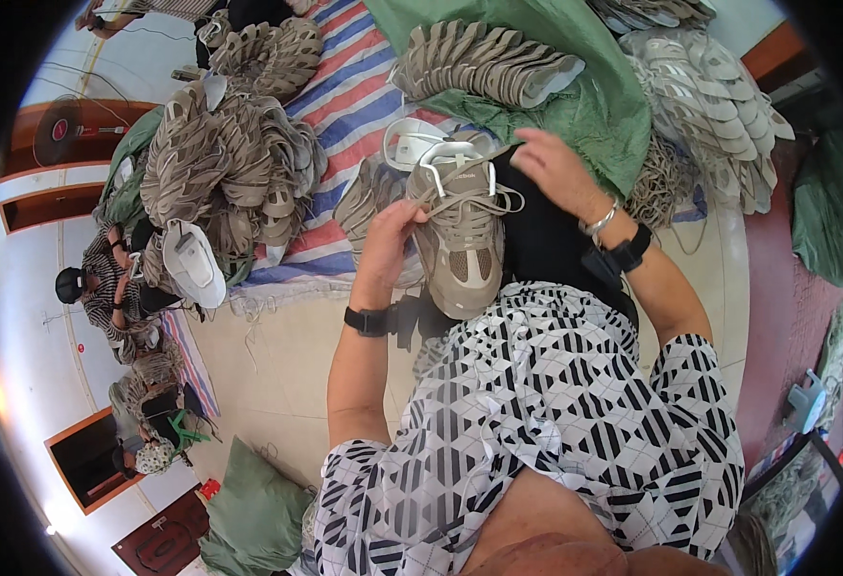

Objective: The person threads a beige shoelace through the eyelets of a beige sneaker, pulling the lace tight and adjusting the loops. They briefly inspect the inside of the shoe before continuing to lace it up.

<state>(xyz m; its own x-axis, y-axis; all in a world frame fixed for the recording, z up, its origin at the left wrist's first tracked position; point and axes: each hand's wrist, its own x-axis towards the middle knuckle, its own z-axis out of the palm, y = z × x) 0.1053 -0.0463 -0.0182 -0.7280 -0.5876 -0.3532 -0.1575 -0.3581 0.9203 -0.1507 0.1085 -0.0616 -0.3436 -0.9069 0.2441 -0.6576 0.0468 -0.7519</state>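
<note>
A beige and brown sneaker (466, 245) with white collar lining rests on my lap, toe toward me. Its beige shoelace (463, 192) is threaded through the eyelets and lies in loose loops over the tongue. My left hand (394, 233) is closed at the shoe's left side, thumb and finger pinching the lace by the eyelets. Held up beyond the shoe's right side, my right hand (560, 173) has its fingers together around a lace end that runs from the upper. Black wrist straps are on both forearms.
Stacked shoe uppers (484, 65) lie on a green sheet (594, 106) ahead. More piles of uppers (220, 163) cover a striped tarp (344, 96) at left. Pale uppers (704, 96) and a bundle of laces (663, 182) are at right. Another person (114, 278) works at far left.
</note>
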